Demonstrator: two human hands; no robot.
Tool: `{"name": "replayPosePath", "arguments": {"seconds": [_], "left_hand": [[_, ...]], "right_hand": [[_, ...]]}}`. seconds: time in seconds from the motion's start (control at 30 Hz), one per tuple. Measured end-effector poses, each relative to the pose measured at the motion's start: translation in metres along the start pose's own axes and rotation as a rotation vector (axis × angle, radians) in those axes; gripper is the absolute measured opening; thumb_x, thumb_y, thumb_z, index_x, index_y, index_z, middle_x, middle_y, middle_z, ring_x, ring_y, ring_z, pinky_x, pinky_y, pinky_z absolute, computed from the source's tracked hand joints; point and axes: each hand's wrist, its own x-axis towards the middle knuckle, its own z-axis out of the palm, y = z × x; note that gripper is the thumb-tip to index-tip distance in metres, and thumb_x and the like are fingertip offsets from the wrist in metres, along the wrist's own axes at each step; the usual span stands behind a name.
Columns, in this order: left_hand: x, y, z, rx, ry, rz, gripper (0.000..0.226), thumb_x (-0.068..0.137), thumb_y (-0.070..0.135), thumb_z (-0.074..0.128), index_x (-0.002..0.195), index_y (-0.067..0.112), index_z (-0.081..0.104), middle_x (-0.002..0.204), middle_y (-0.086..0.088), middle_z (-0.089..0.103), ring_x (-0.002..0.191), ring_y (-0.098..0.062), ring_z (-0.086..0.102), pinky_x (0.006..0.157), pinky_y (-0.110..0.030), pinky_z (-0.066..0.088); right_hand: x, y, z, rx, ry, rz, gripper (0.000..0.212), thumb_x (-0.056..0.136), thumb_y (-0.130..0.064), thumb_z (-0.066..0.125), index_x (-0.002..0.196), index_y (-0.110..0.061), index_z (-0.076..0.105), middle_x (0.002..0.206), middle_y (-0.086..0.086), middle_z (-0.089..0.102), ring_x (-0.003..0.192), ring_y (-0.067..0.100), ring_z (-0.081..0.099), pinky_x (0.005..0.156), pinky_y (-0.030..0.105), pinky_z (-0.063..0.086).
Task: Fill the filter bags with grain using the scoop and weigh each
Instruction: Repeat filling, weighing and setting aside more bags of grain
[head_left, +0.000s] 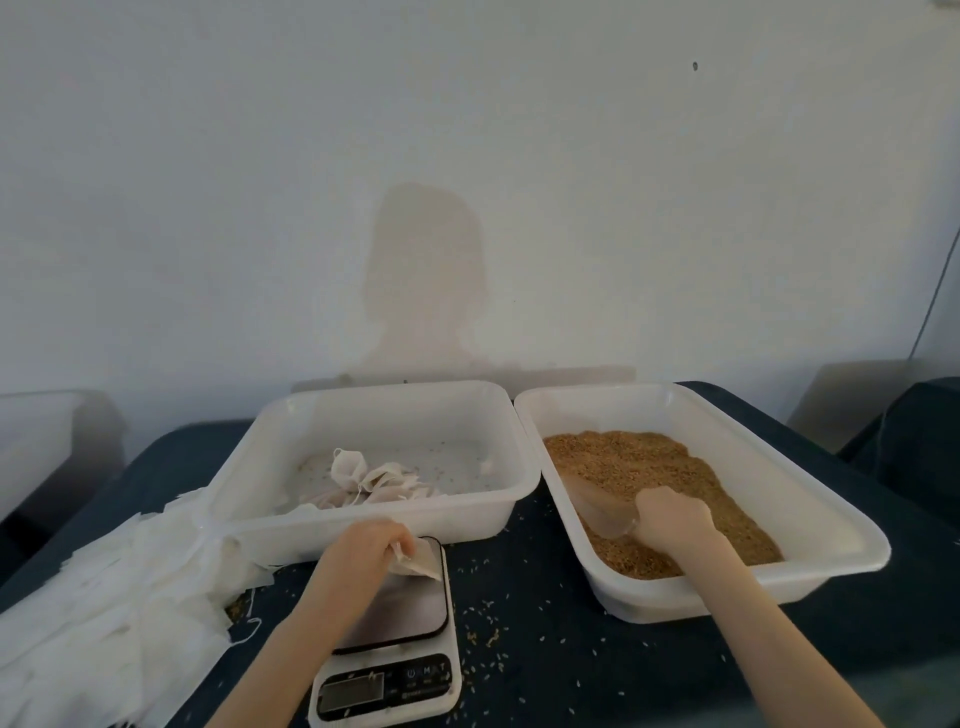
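Observation:
My right hand grips the handle of a clear plastic scoop, whose bowl lies in the brown grain inside the right white tray. My left hand pinches a white filter bag over the metal platform of a small digital scale. The bag's lower end touches or hangs just above the platform. Several tied filter bags lie in the left white tray.
A heap of flat white filter bags spreads over the table's left side. Loose grains are scattered on the dark blue tablecloth between the scale and the right tray. A pale wall stands right behind the trays.

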Motion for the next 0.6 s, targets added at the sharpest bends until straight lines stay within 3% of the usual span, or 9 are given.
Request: {"name": "replayPosePath", "arguments": {"seconds": [0.13, 0.23, 0.3, 0.4, 0.5, 0.6], "left_hand": [[-0.009, -0.015, -0.002, -0.002, -0.029, -0.018, 0.029, 0.089, 0.002, 0.051, 0.093, 0.023, 0.071, 0.097, 0.009, 0.066, 0.093, -0.008, 0.06, 0.076, -0.014, 0.038], [-0.018, -0.023, -0.005, -0.093, -0.026, -0.06, 0.026, 0.087, 0.011, 0.057, 0.091, 0.034, 0.068, 0.092, 0.021, 0.063, 0.081, 0.004, 0.057, 0.074, -0.01, 0.041], [-0.025, -0.029, -0.008, -0.226, 0.009, -0.071, 0.024, 0.084, 0.015, 0.063, 0.096, 0.036, 0.065, 0.095, 0.025, 0.063, 0.087, 0.008, 0.057, 0.076, -0.006, 0.041], [-0.039, -0.045, -0.01, -0.435, 0.081, -0.098, 0.026, 0.085, 0.021, 0.066, 0.106, 0.036, 0.061, 0.103, 0.027, 0.063, 0.1, 0.011, 0.054, 0.082, -0.009, 0.045], [-0.053, -0.062, -0.005, -0.621, 0.159, -0.2, 0.023, 0.088, 0.026, 0.063, 0.109, 0.034, 0.06, 0.106, 0.019, 0.065, 0.102, 0.007, 0.057, 0.082, -0.016, 0.049], [-0.061, -0.074, 0.003, -0.73, 0.272, -0.328, 0.016, 0.093, 0.019, 0.055, 0.1, 0.029, 0.064, 0.096, 0.015, 0.069, 0.092, 0.002, 0.062, 0.084, -0.023, 0.047]], "right_hand": [[-0.008, -0.025, -0.013, 0.044, 0.303, -0.017, 0.02, 0.096, -0.028, 0.046, 0.11, -0.015, 0.054, 0.105, 0.001, 0.059, 0.094, 0.02, 0.058, 0.071, 0.029, 0.047], [-0.021, -0.065, -0.02, 0.33, 0.495, -0.243, 0.022, 0.096, -0.032, 0.047, 0.114, -0.024, 0.057, 0.103, -0.009, 0.061, 0.089, 0.012, 0.057, 0.07, 0.026, 0.045], [-0.035, -0.097, -0.016, 0.43, 0.526, -0.421, 0.02, 0.095, -0.032, 0.049, 0.111, -0.031, 0.06, 0.096, -0.017, 0.061, 0.081, 0.004, 0.057, 0.067, 0.021, 0.045], [-0.049, -0.136, 0.011, 0.425, 0.534, -0.551, 0.019, 0.095, -0.035, 0.047, 0.098, -0.031, 0.065, 0.087, -0.014, 0.067, 0.072, 0.004, 0.06, 0.061, 0.018, 0.043], [-0.047, -0.154, 0.046, 0.454, 0.466, -0.512, 0.023, 0.095, -0.036, 0.047, 0.09, -0.027, 0.067, 0.077, -0.009, 0.066, 0.063, 0.005, 0.057, 0.055, 0.017, 0.041], [-0.037, -0.159, 0.073, 0.615, 0.345, -0.403, 0.018, 0.095, -0.033, 0.05, 0.093, -0.028, 0.068, 0.079, -0.011, 0.067, 0.067, 0.003, 0.059, 0.061, 0.021, 0.05]]}}
